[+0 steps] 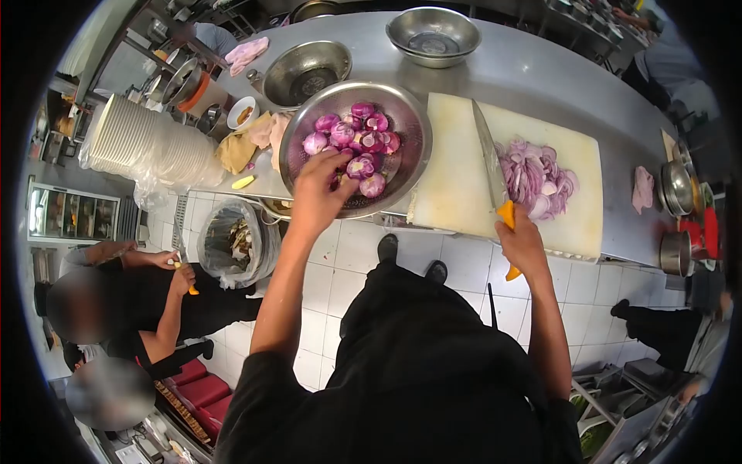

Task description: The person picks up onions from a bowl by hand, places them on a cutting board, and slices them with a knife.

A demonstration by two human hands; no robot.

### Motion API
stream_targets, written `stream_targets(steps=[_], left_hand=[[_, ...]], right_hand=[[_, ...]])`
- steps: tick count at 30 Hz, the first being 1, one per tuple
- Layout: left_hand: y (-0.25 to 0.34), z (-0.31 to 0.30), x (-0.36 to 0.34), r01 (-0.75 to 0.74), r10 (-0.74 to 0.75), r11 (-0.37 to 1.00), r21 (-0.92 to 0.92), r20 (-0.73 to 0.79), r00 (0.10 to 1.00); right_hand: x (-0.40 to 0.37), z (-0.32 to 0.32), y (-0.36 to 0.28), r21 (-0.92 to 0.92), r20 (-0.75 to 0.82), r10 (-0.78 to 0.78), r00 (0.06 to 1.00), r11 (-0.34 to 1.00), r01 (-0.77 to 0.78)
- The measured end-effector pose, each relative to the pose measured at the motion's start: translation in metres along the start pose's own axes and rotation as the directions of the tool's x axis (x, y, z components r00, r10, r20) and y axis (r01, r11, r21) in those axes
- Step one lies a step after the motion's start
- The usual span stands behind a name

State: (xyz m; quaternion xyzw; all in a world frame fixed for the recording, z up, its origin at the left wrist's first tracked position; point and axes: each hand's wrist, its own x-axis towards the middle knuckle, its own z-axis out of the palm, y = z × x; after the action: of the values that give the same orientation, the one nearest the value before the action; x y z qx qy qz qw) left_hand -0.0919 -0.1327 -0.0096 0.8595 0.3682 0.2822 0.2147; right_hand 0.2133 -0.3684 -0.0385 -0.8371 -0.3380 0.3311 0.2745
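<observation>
My left hand (321,189) reaches into a steel bowl (295,127), its fingers curled around a red onion that they partly hide. Several peeled red onions (361,133) are heaped in this bowl. In my right hand (522,238) is a knife (487,143) with a yellow handle, its blade pointing away from me over the white cutting board (454,166). Just right of the blade lies a pile of sliced red onion (537,178).
Two more steel bowls (309,73) (433,37) stand on the steel table (533,66). Stacked plates (143,139) and a lined waste bin (239,240) are at left. A co-worker's hand (183,278) holds another yellow-handled knife. Pots (674,251) sit at right.
</observation>
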Motion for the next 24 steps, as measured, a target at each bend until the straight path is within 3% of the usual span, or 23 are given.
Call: stream_targets(steps=[4, 7, 8, 11, 12, 13, 15, 17, 18, 20, 22, 24], left_hand=[[-0.011, 0.034, 0.017, -0.105, 0.084, 0.973, 0.204, 0.110, 0.990], [-0.007, 0.029, 0.029, 0.109, -0.110, 0.994, 0.021, 0.274, 0.955], [-0.012, 0.031, 0.029, 0.054, -0.060, 0.998, 0.031, 0.246, 0.967], [-0.010, 0.032, 0.026, 0.134, -0.113, 0.980, -0.146, 0.145, 0.983], [0.000, 0.027, 0.027, 0.204, -0.165, 0.953, -0.222, 0.182, 0.969], [0.015, 0.024, 0.030, 0.296, -0.218, 0.844, -0.447, 0.218, 0.951], [0.042, 0.026, 0.034, 0.347, -0.221, 0.731, -0.587, 0.277, 0.935], [0.067, 0.051, 0.032, 0.212, -0.070, 0.716, -0.666, 0.234, 0.970], [0.085, 0.056, 0.035, 0.100, 0.027, 0.851, -0.515, 0.232, 0.972], [0.114, 0.081, 0.040, -0.131, 0.172, 0.964, -0.232, 0.169, 0.971], [0.112, 0.127, 0.043, -0.206, 0.221, 0.964, -0.170, 0.070, 0.973], [0.106, 0.157, 0.049, -0.167, 0.191, 0.970, -0.175, 0.129, 0.973]], right_hand=[[-0.003, 0.000, 0.002, -0.011, -0.035, -0.037, 0.999, 0.999, 0.037], [-0.006, 0.002, 0.003, -0.017, -0.063, -0.029, 0.998, 0.999, 0.028], [-0.005, 0.002, 0.003, -0.017, -0.069, -0.022, 0.997, 1.000, 0.021], [-0.005, 0.000, 0.000, -0.015, -0.023, 0.025, 0.999, 1.000, -0.025], [-0.005, 0.001, 0.002, -0.014, -0.041, -0.001, 0.999, 1.000, 0.001], [-0.003, 0.004, 0.006, -0.018, -0.058, -0.028, 0.998, 0.999, 0.027], [-0.002, 0.007, 0.008, -0.023, -0.082, -0.060, 0.995, 0.998, 0.058], [-0.004, 0.008, 0.007, -0.027, -0.096, -0.067, 0.993, 0.998, 0.064], [-0.004, 0.008, 0.005, -0.017, -0.086, -0.054, 0.995, 0.998, 0.053], [-0.005, 0.007, 0.005, -0.016, -0.072, -0.049, 0.996, 0.999, 0.048], [-0.004, 0.007, 0.002, -0.021, -0.060, -0.050, 0.997, 0.999, 0.049], [-0.004, 0.005, 0.001, -0.031, -0.059, -0.046, 0.997, 0.999, 0.044]])
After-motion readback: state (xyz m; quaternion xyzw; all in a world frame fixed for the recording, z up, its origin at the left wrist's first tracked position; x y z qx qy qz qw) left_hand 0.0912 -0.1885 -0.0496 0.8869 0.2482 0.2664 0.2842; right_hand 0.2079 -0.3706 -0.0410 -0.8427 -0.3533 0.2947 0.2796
